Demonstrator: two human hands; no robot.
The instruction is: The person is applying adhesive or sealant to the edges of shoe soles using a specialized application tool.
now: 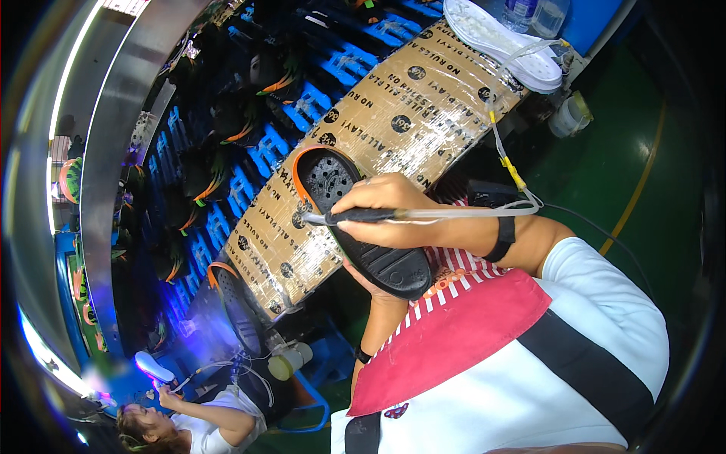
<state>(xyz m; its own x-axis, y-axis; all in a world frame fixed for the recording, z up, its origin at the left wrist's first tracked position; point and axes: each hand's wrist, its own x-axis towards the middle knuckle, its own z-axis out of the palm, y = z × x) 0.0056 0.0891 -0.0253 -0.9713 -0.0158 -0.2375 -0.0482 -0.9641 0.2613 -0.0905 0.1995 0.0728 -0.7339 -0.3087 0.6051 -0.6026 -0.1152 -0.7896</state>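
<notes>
A black shoe sole (393,261) with an orange rim round its toe end lies tilted in front of me, small holes showing in its toe part. My left hand (365,281) grips it from beneath by the near side edge; most of its fingers are hidden under the sole. My right hand (389,193) is closed round a black-handled brush (363,216) fed by a clear hose (446,213). The brush's pale tip rests at or just above the sole's left edge, near the orange rim; I cannot tell whether it touches.
Cardboard covered in clear film (408,106) tops the bench. Beyond it, a conveyor with blue racks (265,151) carries dark shoes with orange edges. A white sole-shaped tray (503,45) and a bottle (519,13) stand far right. A co-worker (204,424) sits lower left, beside another sole (238,310).
</notes>
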